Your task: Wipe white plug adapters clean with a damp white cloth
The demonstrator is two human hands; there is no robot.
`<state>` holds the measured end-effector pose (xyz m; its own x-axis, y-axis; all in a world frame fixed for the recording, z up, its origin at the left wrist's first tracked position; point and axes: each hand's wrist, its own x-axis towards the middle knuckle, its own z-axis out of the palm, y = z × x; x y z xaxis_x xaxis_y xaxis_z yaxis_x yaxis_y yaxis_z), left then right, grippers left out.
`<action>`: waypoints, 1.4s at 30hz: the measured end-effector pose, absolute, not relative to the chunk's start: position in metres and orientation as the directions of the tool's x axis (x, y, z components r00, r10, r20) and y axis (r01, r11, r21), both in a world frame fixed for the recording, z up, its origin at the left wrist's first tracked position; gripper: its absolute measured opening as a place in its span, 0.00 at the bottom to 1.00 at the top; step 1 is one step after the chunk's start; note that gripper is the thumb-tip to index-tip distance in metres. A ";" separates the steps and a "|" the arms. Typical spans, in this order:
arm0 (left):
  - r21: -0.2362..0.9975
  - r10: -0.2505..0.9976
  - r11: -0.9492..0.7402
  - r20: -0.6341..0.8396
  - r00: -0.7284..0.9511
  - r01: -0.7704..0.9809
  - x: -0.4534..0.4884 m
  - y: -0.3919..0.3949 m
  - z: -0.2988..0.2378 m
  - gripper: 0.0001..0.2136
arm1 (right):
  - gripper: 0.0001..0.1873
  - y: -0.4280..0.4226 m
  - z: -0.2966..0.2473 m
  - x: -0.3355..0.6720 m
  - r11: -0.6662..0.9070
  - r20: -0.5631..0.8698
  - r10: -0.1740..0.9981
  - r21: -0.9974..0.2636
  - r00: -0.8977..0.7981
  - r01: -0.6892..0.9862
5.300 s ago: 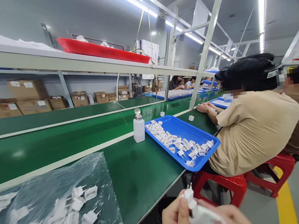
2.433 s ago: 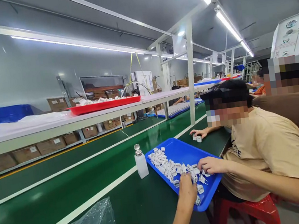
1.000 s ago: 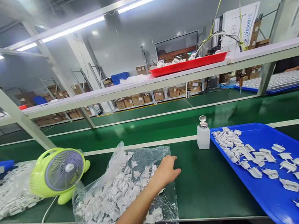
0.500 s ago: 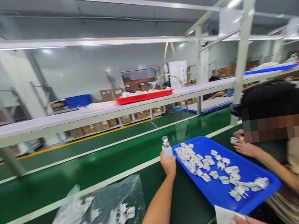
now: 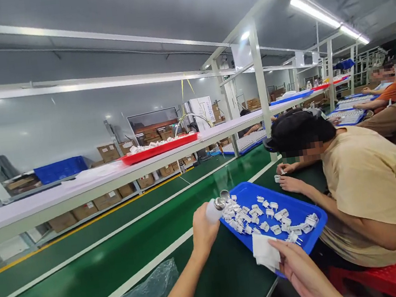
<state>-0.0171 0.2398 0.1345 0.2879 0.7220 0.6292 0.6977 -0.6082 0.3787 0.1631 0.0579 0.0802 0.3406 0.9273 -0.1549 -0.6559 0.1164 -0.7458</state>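
Long green worktop ran down the hall, white stripe along it. Grey shelf rail overhead on metal posts. Grey wall behind, cardboard boxes stacked along it. Fluorescent tubes lit the grey ceiling. Red stool at right.

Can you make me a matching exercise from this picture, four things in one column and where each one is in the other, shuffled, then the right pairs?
Things:
1. white bottle
2. white cloth
3. blue tray
4. red tray

Places:
A. up on the long shelf over the belt
B. tilted in the left hand
C. on the green table, holding small white plug parts
D. held by the right hand

Pairs: 1-B, 2-D, 3-C, 4-A
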 end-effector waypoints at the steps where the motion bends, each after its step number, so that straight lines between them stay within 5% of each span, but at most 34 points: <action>1: 0.303 0.687 -0.642 0.636 0.352 0.705 -0.020 0.234 0.141 0.23 | 0.17 0.067 0.081 0.158 0.128 -0.138 0.934 -0.734 0.331 -0.667; 5: 0.025 0.569 -0.710 0.611 0.551 0.704 -0.029 0.217 0.157 0.28 | 0.08 0.096 0.090 0.140 0.159 -0.075 0.956 -0.681 0.284 -0.715; 9: -0.176 0.502 -0.699 0.569 0.651 0.693 -0.032 0.206 0.164 0.31 | 0.08 0.104 0.102 0.132 0.198 -0.016 0.961 -0.652 0.275 -0.732; 18: -0.400 0.458 -0.623 0.511 0.728 0.673 -0.028 0.190 0.180 0.34 | 0.10 0.099 0.104 0.130 0.185 -0.031 0.962 -0.654 0.270 -0.733; 33: -0.391 0.488 -0.604 0.507 0.710 0.694 -0.028 0.194 0.175 0.37 | 0.09 0.096 0.108 0.130 0.177 -0.059 0.960 -0.630 0.274 -0.756; 42: -0.155 0.557 -0.669 0.543 0.628 0.727 -0.029 0.200 0.158 0.33 | 0.09 0.103 0.103 0.133 0.192 -0.037 0.960 -0.632 0.277 -0.750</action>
<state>-0.0289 0.1997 0.1583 0.6282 0.5572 0.5430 0.7273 -0.6686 -0.1552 0.1331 0.1026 0.1029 0.2772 0.9601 -0.0367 -0.7505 0.1925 -0.6322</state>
